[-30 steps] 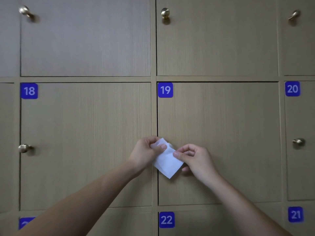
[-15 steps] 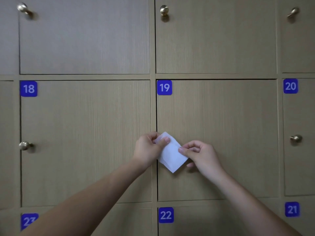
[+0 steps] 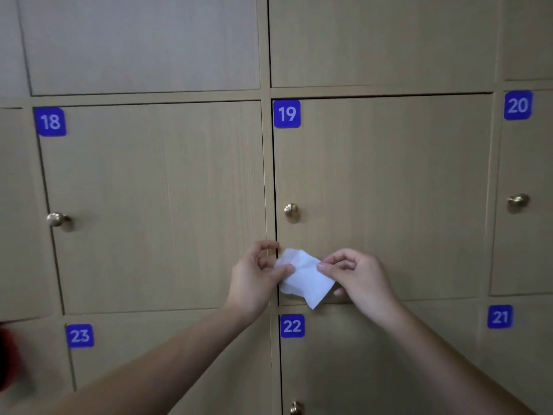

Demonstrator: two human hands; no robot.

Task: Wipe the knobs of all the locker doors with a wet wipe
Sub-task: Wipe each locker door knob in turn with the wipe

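Observation:
A white wet wipe (image 3: pixel 305 277) is stretched between both hands in front of the lower edge of locker door 19. My left hand (image 3: pixel 257 274) pinches its left side with thumb and fingers. My right hand (image 3: pixel 356 274) pinches its right side. The brass knob of door 19 (image 3: pixel 291 210) sits uncovered just above the wipe, apart from it. Door 18's knob (image 3: pixel 56 219) is at the left, door 20's knob (image 3: pixel 518 200) at the right, and door 22's knob (image 3: pixel 296 408) shows at the bottom edge.
A wall of beige wooden locker doors (image 3: pixel 155 205) with blue number tags fills the view. A blurred dark red shape (image 3: pixel 9 360) shows at the lower left edge.
The view has tilted down. Both hands with the wipe have dropped below door 19's knob, which is now uncovered; the top row's knobs have left the view.

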